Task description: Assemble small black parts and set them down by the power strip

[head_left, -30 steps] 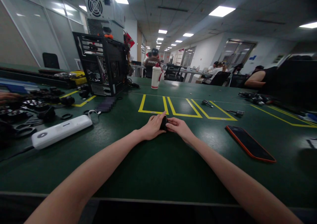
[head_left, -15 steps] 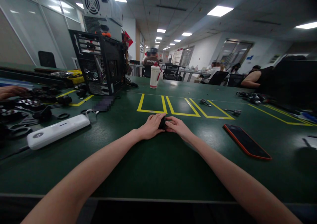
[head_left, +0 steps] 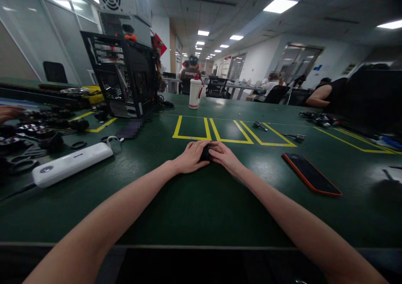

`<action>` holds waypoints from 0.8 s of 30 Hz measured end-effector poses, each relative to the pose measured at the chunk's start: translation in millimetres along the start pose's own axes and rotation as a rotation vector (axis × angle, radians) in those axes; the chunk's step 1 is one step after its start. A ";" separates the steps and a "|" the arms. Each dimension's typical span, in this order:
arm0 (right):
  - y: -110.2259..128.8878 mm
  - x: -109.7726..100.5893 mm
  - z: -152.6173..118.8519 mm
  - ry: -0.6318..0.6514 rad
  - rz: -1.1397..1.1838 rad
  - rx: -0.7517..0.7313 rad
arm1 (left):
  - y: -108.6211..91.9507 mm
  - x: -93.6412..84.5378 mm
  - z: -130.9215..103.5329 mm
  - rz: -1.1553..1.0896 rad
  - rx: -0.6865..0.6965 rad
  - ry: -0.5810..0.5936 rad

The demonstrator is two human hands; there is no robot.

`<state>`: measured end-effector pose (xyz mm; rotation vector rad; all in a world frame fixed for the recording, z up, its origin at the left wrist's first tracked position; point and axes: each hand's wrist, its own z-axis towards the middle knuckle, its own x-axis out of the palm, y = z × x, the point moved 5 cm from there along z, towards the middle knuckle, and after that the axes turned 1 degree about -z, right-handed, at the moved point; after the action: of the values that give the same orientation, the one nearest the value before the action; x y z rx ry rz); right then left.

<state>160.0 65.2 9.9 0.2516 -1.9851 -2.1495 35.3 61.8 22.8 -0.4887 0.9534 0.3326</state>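
Between my two hands, low over the green table (head_left: pixel 201 208), is a small black object (head_left: pixel 205 153), mostly covered by fingers. My left hand (head_left: pixel 192 156) is wrapped round its left side, closed on it. From the right, the fingers and thumb of my right hand (head_left: pixel 224 156) grip the same object. What the object is cannot be made out. Just beyond the hands lie yellow tape outlines (head_left: pixel 191 138) on the tabletop.
On the left are a white power strip (head_left: pixel 72 165), black parts (head_left: pixel 50 141), a computer case (head_left: pixel 125 75) and another person's hand (head_left: pixel 9 113). A white cup (head_left: pixel 194 93) stands behind. An orange-edged phone (head_left: pixel 310 174) and small metal-ended tools (head_left: pixel 260 126) lie right.
The view has tilted slightly, so the scene sits a little higher. My right fingers have shifted over the top of the black object, closer to my left hand.
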 end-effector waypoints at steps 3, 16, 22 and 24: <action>-0.3 -0.2 -1.5 0.000 -0.025 -0.048 | -2.3 -0.9 -1.7 -0.023 -0.009 0.013; 4.7 1.5 -5.3 -0.013 -0.203 -0.204 | -0.4 -6.3 -5.6 -0.078 0.014 0.008; 4.5 1.1 -4.7 -0.019 -0.228 -0.234 | 5.0 -4.8 -6.4 0.036 -0.034 0.028; 5.6 2.0 -4.9 -0.031 -0.268 -0.263 | 4.8 -5.1 -6.7 0.032 -0.037 0.033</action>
<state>159.6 59.6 15.1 0.4661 -1.7403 -2.5639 25.6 62.0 22.6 -0.5145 0.9896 0.3726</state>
